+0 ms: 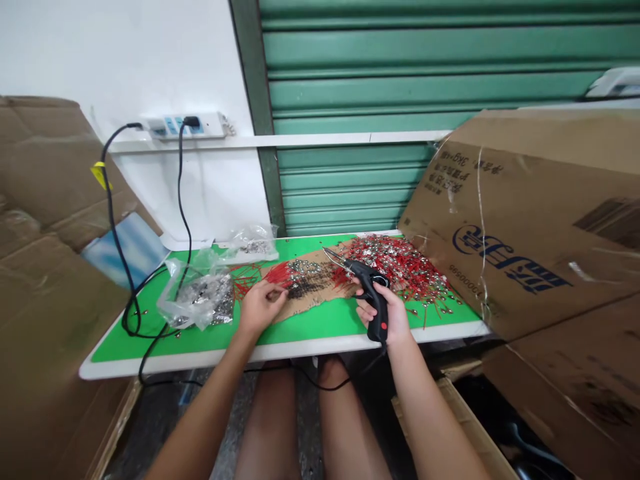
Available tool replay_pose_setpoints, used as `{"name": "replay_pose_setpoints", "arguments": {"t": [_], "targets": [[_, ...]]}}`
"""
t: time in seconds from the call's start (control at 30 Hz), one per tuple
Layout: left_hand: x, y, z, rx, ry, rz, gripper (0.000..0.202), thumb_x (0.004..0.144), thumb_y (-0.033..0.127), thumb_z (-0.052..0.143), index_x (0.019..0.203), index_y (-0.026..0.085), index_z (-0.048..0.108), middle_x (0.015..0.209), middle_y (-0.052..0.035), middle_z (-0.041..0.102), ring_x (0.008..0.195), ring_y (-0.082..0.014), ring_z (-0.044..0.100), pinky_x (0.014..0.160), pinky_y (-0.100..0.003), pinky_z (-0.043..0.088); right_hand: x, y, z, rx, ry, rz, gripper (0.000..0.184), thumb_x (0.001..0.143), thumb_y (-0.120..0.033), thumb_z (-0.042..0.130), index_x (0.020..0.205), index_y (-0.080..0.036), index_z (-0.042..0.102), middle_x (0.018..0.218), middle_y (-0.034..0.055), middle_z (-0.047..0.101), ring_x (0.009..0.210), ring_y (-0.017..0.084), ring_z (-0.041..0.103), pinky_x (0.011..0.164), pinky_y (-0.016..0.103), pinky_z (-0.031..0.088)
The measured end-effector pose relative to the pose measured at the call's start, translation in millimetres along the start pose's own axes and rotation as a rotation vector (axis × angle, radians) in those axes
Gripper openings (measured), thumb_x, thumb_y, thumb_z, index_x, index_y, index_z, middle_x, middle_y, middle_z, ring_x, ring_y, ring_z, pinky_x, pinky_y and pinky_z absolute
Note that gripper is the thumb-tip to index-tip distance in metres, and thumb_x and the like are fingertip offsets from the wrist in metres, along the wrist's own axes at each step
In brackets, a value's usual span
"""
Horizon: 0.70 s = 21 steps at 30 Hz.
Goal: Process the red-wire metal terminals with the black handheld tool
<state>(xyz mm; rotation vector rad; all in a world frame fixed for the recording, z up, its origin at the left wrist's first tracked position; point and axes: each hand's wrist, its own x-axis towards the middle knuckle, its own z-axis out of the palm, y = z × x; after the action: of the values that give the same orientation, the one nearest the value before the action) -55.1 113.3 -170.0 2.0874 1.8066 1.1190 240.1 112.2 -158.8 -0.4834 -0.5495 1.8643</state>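
My right hand [389, 317] is wrapped round the grip of a black glue gun [371, 293] with a red switch, its metal nozzle pointing up-left over a strip of brown cardboard [310, 300]. My left hand [260, 308] rests on the cardboard's left end, fingers curled in a pinch near a row of small red stems with silver pieces [300, 277]; what it pinches is too small to name. A big heap of red and silver pieces [405, 267] lies to the right of the gun on the green table [320, 323].
Clear plastic bags [200, 297] of silver pieces lie at the table's left. Black cables [145, 313] run up to a wall power strip [187, 125]. Large cardboard boxes stand at right [540, 220] and left [45, 267]. A green roller shutter [400, 80] is behind.
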Motion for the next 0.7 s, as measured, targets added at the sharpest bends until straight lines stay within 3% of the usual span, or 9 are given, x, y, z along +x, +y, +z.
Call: {"name": "replay_pose_setpoints", "arguments": {"t": [0.17,0.3,0.4,0.43,0.53,0.7], "targets": [[15.1,17.4,-0.7,-0.077,0.01,-0.007,0.025,0.085,0.038,0.062,0.079,0.018,0.076,0.067,-0.0025,0.063,0.066,-0.0145,0.055,0.065,-0.026,0.042,0.1,-1.1,-3.0,0.083,-0.012,-0.011,0.028,0.087,-0.026,0.057,0.111,-0.013,0.064,0.077,0.0025,0.064,0.041,0.006,0.034,0.035,0.018,0.039],[44.9,61.5,27.8,-0.157,0.063,-0.063,0.028,0.089,0.038,0.059,0.092,0.017,0.077,0.083,-0.0059,0.072,0.074,-0.0161,0.061,0.072,-0.027,0.046,-0.3,-2.3,-3.7,0.103,-0.018,-0.009,0.026,0.088,-0.026,0.056,0.109,-0.014,0.065,0.078,0.0019,0.064,0.042,0.005,0.036,0.036,0.017,0.039],[61.3,89.1,51.4,-0.11,-0.216,0.115,0.03,0.087,0.037,0.063,0.104,0.016,0.076,0.101,-0.0093,0.074,0.087,-0.0197,0.065,0.079,-0.029,0.048,0.2,-3.1,-3.8,0.068,-0.024,-0.023,0.024,0.088,-0.026,0.057,0.108,-0.015,0.065,0.078,0.0008,0.064,0.043,0.005,0.036,0.037,0.015,0.039],[64.7,92.5,55.1,-0.073,-0.252,0.166,0.033,0.087,0.038,0.062,0.109,0.016,0.074,0.106,-0.0099,0.074,0.092,-0.0208,0.066,0.081,-0.03,0.049,0.9,-3.2,-3.9,0.06,-0.023,-0.025,0.024,0.088,-0.027,0.057,0.107,-0.015,0.065,0.078,0.0006,0.064,0.043,0.004,0.035,0.037,0.015,0.039],[71.5,82.7,50.6,0.071,-0.252,0.14,0.03,0.091,0.036,0.054,0.102,0.016,0.074,0.1,-0.0104,0.074,0.091,-0.0218,0.066,0.079,-0.03,0.048,4.5,-2.7,-4.2,0.045,-0.025,-0.013,0.024,0.087,-0.027,0.057,0.107,-0.016,0.065,0.078,0.001,0.065,0.042,0.005,0.035,0.037,0.016,0.038],[87.4,41.4,27.3,0.211,-0.31,0.055,0.026,0.085,0.03,0.059,0.099,0.015,0.074,0.094,-0.0101,0.073,0.08,-0.0205,0.064,0.07,-0.028,0.045,8.8,-1.5,-4.6,0.061,-0.019,0.008,0.026,0.086,-0.025,0.057,0.109,-0.015,0.064,0.079,0.0031,0.066,0.042,0.007,0.037,0.036,0.019,0.039]]}}
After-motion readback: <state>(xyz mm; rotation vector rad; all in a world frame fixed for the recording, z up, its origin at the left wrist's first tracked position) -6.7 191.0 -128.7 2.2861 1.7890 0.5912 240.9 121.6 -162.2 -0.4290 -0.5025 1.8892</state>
